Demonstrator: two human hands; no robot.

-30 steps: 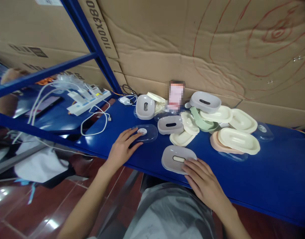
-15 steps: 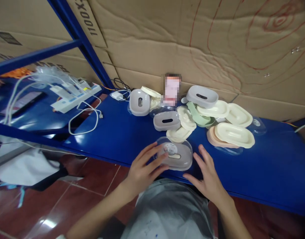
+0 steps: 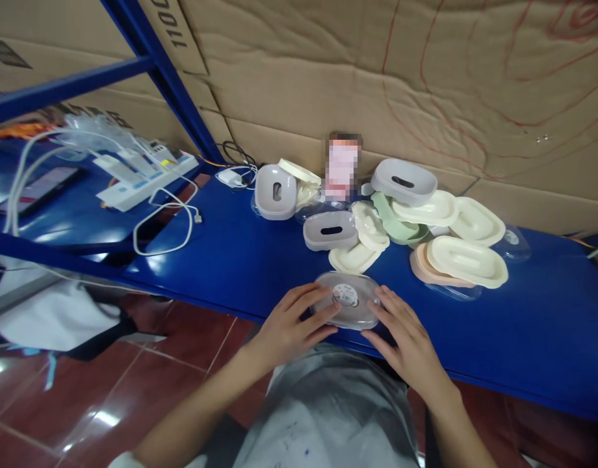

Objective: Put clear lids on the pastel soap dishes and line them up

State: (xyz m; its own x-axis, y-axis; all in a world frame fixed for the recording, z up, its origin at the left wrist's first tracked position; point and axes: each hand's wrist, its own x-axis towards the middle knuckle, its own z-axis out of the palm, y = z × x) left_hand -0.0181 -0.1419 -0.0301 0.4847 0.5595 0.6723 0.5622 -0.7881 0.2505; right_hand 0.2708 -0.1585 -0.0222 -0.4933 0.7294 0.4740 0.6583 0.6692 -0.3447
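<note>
- Head view, item in hand: one grey soap box with a clear lid [image 3: 346, 307] and a round label on the lid, at the near edge of the blue shelf [image 3: 260, 260], directly in front of me.
- Left hand [image 3: 288, 327]: fingers spread, tips pressing the box's left rim; not clamped around it.
- Right hand [image 3: 407, 338]: fingers spread, tips on the right rim, same flat contact.
- Handling, my judgement: light, stiff moulded plastic, smooth and probably slippery; the thin clear lid looks the frailest part. I'd take hold at the two long side rims, not the lid's centre.
- Count, grey soap boxes: three loose behind [image 3: 331, 230], plus mine, four.
- Cream trays [image 3: 467, 260]: about six, overlapping, so the count is uncertain.
- Green tray [image 3: 396, 229]: one.
- Pink tray [image 3: 428, 272]: one, under a cream one.
- Power strip [image 3: 143, 179] with white cables: one, far left.
</note>
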